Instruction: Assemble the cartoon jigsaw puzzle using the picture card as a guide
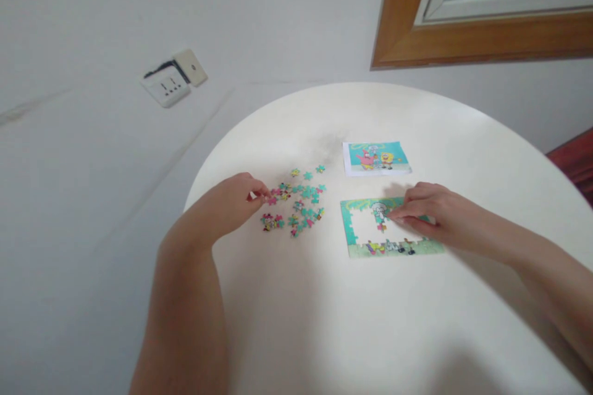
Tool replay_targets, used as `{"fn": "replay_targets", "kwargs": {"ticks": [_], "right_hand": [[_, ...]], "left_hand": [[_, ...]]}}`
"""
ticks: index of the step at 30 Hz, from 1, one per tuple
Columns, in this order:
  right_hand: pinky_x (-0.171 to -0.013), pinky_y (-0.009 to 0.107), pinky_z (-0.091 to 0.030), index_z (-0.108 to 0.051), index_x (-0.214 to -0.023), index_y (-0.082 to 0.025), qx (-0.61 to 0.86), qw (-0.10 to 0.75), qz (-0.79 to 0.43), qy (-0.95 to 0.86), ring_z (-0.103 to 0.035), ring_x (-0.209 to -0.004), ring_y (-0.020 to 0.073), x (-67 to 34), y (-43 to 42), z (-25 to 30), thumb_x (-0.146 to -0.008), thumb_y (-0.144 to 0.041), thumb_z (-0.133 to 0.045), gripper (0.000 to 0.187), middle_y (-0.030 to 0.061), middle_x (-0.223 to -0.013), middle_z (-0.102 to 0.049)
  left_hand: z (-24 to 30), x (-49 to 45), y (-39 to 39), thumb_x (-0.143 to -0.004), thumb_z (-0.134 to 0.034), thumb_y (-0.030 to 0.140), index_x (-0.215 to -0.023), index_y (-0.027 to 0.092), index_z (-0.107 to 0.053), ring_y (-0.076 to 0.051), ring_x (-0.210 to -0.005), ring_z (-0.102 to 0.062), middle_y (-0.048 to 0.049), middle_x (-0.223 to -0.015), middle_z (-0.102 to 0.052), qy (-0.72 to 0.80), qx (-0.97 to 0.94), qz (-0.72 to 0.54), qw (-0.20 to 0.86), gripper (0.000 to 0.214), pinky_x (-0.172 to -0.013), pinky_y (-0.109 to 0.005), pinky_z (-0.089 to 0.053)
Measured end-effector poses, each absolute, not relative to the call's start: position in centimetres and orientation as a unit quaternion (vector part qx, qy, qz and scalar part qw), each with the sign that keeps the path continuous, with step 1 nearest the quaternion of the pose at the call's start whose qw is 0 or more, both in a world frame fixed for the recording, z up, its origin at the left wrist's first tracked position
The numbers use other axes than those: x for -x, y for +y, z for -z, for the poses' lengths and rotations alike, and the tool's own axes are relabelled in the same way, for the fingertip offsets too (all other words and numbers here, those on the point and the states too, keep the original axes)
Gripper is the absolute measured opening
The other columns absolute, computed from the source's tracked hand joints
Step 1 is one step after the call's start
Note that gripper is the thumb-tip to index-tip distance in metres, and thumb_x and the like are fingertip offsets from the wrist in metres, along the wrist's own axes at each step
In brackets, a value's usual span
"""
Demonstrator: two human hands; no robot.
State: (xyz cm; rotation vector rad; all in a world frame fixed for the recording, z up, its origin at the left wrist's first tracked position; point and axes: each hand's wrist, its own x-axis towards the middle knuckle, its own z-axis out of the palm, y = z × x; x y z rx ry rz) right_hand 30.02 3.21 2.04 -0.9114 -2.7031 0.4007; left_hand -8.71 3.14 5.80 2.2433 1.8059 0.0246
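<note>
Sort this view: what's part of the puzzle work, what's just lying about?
In use: left hand at the loose pieces; right hand on the part-built puzzle; reference picture; round table.
Lying about: wall socket; window frame; red object at the right edge.

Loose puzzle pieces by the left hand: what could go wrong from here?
1. The left hand has its fingertips at the edge of the loose pieces; a careless sweep could scatter them toward the nearby table rim.
2. The right hand lies on the partly built puzzle; a drag might shift it and split its thin joined border.
</note>
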Motion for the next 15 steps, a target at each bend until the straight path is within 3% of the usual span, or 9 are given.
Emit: {"fn": "replay_targets", "kwargs": {"ticks": [15], "right_hand": [[-0.066, 0.030, -0.041, -0.075, -0.098, -0.025, 0.318, 0.141, -0.141, -0.927, -0.057, -0.069, 0.0170, -29.87, 3.06, -2.08, -0.098, -0.029, -0.045, 0.031, 0.0056, -0.073, -0.064]], "left_hand": [[-5.76, 8.51, 2.81, -0.083, -0.045, 0.035, -0.096, 0.019, -0.074, -0.023, -0.082, -0.064, -0.0090, -0.093, -0.070, 0.635, -0.763, -0.010, 0.124, 0.036, -0.076, -0.034, -0.048]]}}
